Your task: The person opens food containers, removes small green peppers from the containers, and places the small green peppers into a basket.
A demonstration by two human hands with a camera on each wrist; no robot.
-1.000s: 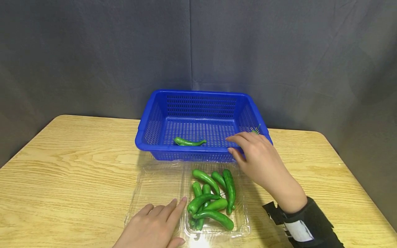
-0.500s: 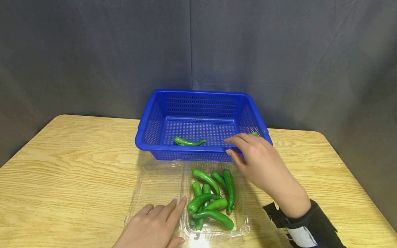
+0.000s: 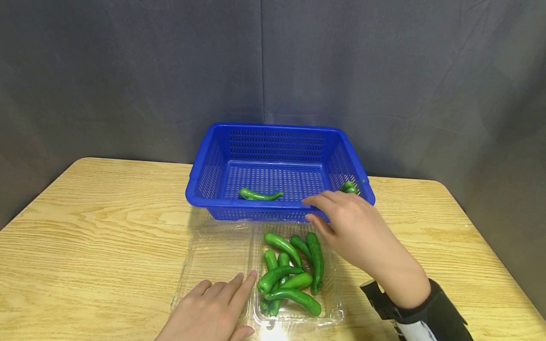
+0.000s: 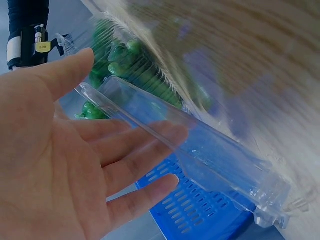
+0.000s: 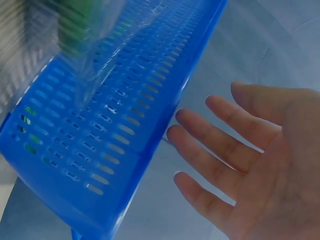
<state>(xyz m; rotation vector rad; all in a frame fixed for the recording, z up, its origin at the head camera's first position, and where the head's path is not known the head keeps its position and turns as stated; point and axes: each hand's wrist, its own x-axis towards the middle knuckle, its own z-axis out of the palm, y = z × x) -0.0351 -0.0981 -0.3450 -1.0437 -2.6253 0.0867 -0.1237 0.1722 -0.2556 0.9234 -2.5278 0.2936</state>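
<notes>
The right hand (image 3: pixel 356 227) hovers over the near right corner of the blue perforated plastic basket (image 3: pixel 213 166), fingers spread and holding nothing; two green peppers lie inside, one at the front (image 3: pixel 259 194), one in the right corner (image 3: pixel 350 186). The left hand (image 3: pixel 213 310) rests flat, fingers straight, on the empty lid half of the clear plastic clamshell tray (image 3: pixel 213 255), whose other half holds a pile of green peppers (image 3: pixel 292 272) on the wooden tabletop (image 3: pixel 94 227).

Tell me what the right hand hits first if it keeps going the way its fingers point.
The right hand points up-left along the blue basket's near rim. It would probably meet that rim first, or pass over it toward the pepper inside; height is unclear.
</notes>
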